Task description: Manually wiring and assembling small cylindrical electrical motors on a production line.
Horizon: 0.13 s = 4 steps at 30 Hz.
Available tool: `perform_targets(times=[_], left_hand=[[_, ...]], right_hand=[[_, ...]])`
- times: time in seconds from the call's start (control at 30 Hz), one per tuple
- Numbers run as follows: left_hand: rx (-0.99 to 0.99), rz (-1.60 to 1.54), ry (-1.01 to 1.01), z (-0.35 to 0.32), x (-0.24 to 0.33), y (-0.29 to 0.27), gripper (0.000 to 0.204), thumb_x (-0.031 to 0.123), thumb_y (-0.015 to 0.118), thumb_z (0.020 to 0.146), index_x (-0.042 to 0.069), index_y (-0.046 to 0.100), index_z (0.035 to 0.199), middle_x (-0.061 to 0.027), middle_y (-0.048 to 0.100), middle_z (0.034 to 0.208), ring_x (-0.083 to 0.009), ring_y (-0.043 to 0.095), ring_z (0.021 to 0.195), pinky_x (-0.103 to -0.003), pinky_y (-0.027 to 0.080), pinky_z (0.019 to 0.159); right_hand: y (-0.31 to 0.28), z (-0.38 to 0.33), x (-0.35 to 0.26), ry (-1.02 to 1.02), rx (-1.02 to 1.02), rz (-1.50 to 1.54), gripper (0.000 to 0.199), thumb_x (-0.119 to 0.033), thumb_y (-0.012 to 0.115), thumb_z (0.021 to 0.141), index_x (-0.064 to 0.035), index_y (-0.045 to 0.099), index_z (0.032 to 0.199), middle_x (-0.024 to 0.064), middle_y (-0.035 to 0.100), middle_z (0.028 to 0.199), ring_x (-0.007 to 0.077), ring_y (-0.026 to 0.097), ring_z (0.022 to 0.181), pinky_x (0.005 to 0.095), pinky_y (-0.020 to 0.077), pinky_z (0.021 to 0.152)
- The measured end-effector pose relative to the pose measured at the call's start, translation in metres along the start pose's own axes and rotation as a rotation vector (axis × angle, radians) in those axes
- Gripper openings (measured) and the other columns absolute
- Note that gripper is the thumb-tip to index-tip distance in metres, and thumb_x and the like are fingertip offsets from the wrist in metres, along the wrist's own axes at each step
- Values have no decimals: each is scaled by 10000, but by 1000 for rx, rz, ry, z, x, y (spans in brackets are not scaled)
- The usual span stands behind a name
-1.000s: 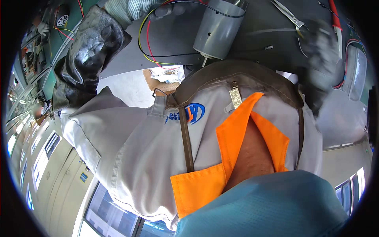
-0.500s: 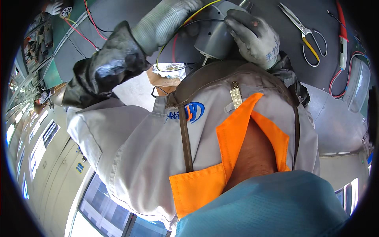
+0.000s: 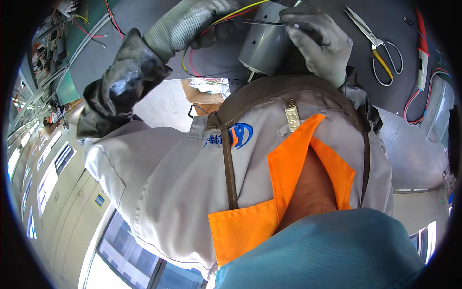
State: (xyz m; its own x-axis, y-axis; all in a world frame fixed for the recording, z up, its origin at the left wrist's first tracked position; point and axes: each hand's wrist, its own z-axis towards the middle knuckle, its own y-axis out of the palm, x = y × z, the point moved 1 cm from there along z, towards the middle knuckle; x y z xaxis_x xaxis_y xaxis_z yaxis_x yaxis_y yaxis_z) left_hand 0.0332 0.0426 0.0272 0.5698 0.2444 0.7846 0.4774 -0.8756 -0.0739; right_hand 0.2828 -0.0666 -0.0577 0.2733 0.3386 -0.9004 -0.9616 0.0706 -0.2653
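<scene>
A grey metal cylinder (image 3: pixel 264 45), which looks like a motor with a thin shaft at its near end, lies at the table's near edge. My left hand (image 3: pixel 214 29), in a grey knit glove, is to its left, with fingers curled around a bundle of yellow, red and black wires (image 3: pixel 226 18). Over the cylinder's right side, my gloved right hand (image 3: pixel 320 45) is closed in a pinch on thin black wires (image 3: pixel 263 22). Their free-looking ends point left across the cylinder. The far end of the cylinder is partly hidden by my right hand.
Scissors (image 3: pixel 375 43) with a yellow handle part lie right on the dark table (image 3: pixel 144 58). Beyond are a red-and-white tool (image 3: pixel 421 53), red and blue wires (image 3: pixel 409 106) and a clear box (image 3: pixel 439 106). A cardboard box (image 3: pixel 202 96) sits below the edge. Far left, another person's gloved hand (image 3: pixel 66 6) shows.
My right hand has shifted right, and its thumb and fingers now pinch the black wires. My left hand has moved left and down, its dark fingertips now showing below the wires.
</scene>
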Motion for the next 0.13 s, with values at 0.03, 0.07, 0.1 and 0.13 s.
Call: perform_targets(times=[0.03,0.07,0.1,0.13], left_hand=[[-8,-130,-138,4,-22,-9,537,514,528,993,11,665,1124,-48,693,788,-101,608,533,-259,499,483],[-8,-135,-137,4,-25,-8,537,514,528,993,11,665,1124,-48,693,788,-101,608,533,-259,499,483],[-51,-106,-69,4,-26,-6,549,526,528,995,19,665,1155,-63,697,787,-103,633,560,-255,509,492],[-90,-72,-4,8,-24,-3,562,539,528,996,27,664,1185,-77,700,785,-106,657,587,-251,518,501]], right_hand=[[2,2,0,-148,-11,-78,150,-64,733,905,-33,767,1047,95,771,1067,218,722,962,319,563,860],[2,2,0,-147,-16,-79,150,-64,733,905,-33,767,1047,95,771,1067,218,722,962,319,563,860],[1,2,0,-188,-102,-190,188,-71,726,909,-52,758,1094,89,753,1148,226,721,992,328,567,879],[1,2,2,-232,-184,-296,228,-77,720,914,-70,750,1140,83,735,1229,233,720,1022,337,571,898]])
